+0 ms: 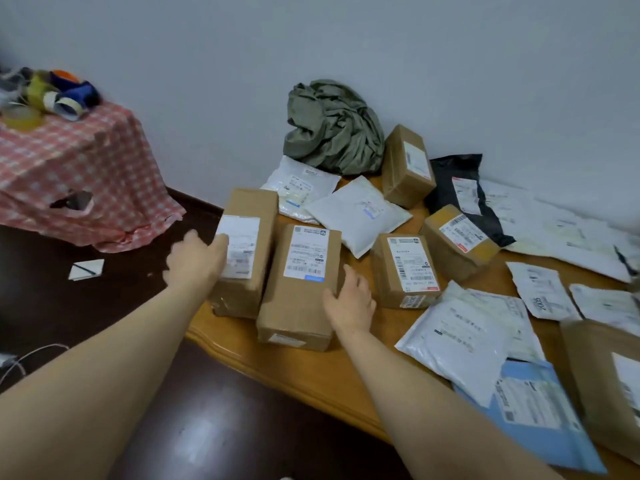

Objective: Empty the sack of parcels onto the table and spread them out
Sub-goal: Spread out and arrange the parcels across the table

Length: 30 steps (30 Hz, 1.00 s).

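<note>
**Desk:** What is in hand here?

**Me:** My left grip (195, 261) lies on the long cardboard box (242, 251) at the worktop's left end, thumb across its white label. The fingers blur past the box's side, so I cannot tell whether they clasp it. My right grip (349, 299) is loose and fairly wide, set against the right flank of the neighbouring box (299, 289) and closed round nothing. The two boxes touch along their long sides.

**Desk:** And the sack?

**Me:** The olive cloth sack (332, 129) slumps crumpled against the wall (450, 64) at the worktop's far side and looks emptied. I judge the tipping-out done and the spreading under way. White poly mailers (360, 213), three smaller boxes (403, 271), a black mailer (464, 192) and a blue mailer (540, 420) lie out to the right, several of them overlapping.

**Desk:** Next move?

**Me:** Parting this pair, I'd say. The long box sits near the worktop's edge, so the gap is better won by sliding its neighbour inward than by pushing the long box outward.

**Desk:** The room?

**Me:** A varnished wooden worktop (311, 368) stands over a dark glossy floor (207, 427). A side table under red-checked cloth (79, 174) carries tape rolls (52, 95).
</note>
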Available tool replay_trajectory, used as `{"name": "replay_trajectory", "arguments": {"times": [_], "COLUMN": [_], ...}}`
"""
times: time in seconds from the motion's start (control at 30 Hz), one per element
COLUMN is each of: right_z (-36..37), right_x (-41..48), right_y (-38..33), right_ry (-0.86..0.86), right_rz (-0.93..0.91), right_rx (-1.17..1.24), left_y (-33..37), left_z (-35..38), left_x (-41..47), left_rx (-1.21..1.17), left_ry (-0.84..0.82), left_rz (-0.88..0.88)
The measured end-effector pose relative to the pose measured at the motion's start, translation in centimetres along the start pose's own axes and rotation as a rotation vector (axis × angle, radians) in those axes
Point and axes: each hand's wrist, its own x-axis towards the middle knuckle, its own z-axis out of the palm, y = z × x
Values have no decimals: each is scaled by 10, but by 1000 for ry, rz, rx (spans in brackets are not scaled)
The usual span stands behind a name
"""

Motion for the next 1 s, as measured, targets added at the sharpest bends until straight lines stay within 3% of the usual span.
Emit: {"name": "replay_trajectory", "arguments": {"times": [0.07, 0.13, 0.33, 0.4, 0.5, 0.7, 0.8, 0.87, 1.0], "right_z": [-17, -38, -82, -90, -95, -84, -99, -107, -115], "right_x": [-2, 0, -5, -13, -31, -66, -69, -74, -87], "right_y": [19, 48, 144, 169, 183, 166, 195, 226, 288], "right_ry": [135, 144, -77, -134, -128, -210, 16, 176, -144], "right_rz": [25, 122, 514, 461, 204, -56, -192, -87, 360], "right_rx": [-121, -246, -421, -461, -640, -573, -530, -478, -398], "left_y": [19, 46, 82, 81, 78, 75, 69, 64, 58], "left_z": [14, 34, 121, 147, 177, 216, 229, 232, 232], "left_x": [-11, -34, -107, -125, -146, -180, -186, -187, -201], "left_rx": [204, 234, 254, 292, 327, 527, 599, 778, 998], "left_ry": [214, 226, -261, -415, -578, -882, -987, -984, -824], "left_rz": [271, 539, 912, 952, 999, 1013, 890, 916, 993]}}
